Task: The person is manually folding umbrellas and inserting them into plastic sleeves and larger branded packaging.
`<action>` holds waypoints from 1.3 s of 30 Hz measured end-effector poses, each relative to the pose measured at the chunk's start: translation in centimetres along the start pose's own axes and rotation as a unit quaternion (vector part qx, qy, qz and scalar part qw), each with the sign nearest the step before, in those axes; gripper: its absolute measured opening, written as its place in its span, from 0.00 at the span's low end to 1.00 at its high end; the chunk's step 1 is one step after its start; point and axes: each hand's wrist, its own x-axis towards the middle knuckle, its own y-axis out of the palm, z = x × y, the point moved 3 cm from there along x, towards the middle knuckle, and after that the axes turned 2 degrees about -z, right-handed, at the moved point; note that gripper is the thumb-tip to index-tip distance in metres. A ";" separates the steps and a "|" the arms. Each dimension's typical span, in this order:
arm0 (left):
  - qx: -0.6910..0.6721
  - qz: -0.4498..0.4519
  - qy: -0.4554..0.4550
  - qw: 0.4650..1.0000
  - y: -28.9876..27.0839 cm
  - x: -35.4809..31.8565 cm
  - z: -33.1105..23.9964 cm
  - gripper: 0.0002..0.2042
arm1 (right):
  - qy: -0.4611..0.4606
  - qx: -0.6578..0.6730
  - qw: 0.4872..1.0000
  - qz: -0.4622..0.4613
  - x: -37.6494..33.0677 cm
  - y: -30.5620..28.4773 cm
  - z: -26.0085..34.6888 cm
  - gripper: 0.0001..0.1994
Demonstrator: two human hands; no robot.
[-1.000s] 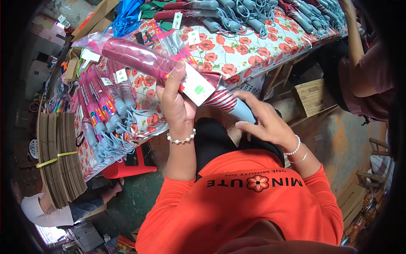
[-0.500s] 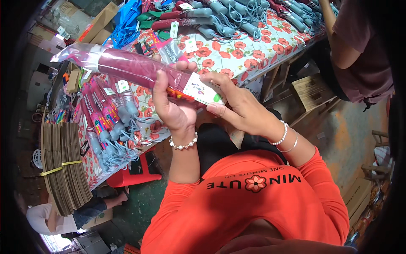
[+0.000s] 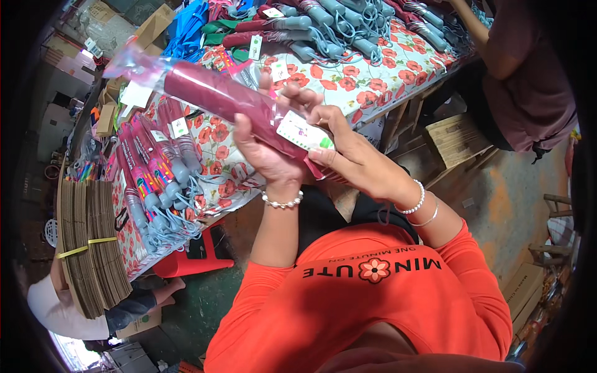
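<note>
A folded maroon umbrella (image 3: 214,93) in a clear plastic sleeve slants in front of me, its loose sleeve end pointing to the upper left. My left hand (image 3: 273,152) cradles it from below, thumb on the near side and fingers partly stretched behind it. At the lower right end, my right hand (image 3: 354,152) grips the umbrella, fingertips beside the white tag (image 3: 303,130). That end's handle is mostly hidden by my hands. Left of my left hand, several pink-sleeved umbrellas (image 3: 146,158) with grey handles lie on the flowered tablecloth (image 3: 217,133).
More maroon umbrellas (image 3: 264,38) with grey handles are heaped at the table's far side, beside blue fabric (image 3: 185,34). Flattened cardboard (image 3: 93,248) is stacked at the left edge, above a red stool (image 3: 199,264). A co-worker (image 3: 528,81) sits at the right by a wooden stool (image 3: 452,142).
The umbrella has shifted right and slants more steeply. My left hand has moved right with it, its fingers looser. My right hand stays at the tagged end.
</note>
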 end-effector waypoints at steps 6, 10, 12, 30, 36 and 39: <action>0.150 -0.133 0.022 0.980 -0.6 -2.6 1.7 0.22 | -0.025 -0.005 0.997 -0.072 0.2 -0.2 -0.4 0.21; 0.273 -0.155 0.010 0.949 -0.5 -2.9 1.6 0.16 | -0.056 -0.006 0.995 -0.078 0.0 -0.7 -0.6 0.25; 0.258 -0.158 0.020 0.953 0.8 -1.9 -0.3 0.14 | -0.073 -0.072 0.992 -0.080 -1.3 -1.6 0.1 0.28; 0.334 -0.134 0.079 0.930 1.2 0.0 -2.2 0.22 | -0.021 -0.061 0.993 -0.094 -1.3 -0.9 -2.9 0.15; 0.215 0.081 -0.154 0.961 2.4 -3.0 1.4 0.32 | 0.124 0.444 0.887 0.010 -1.1 0.3 -3.1 0.15; 0.250 0.076 -0.061 0.963 -0.4 -3.0 0.1 0.37 | 0.103 0.361 0.925 0.060 -1.2 -1.0 -2.4 0.16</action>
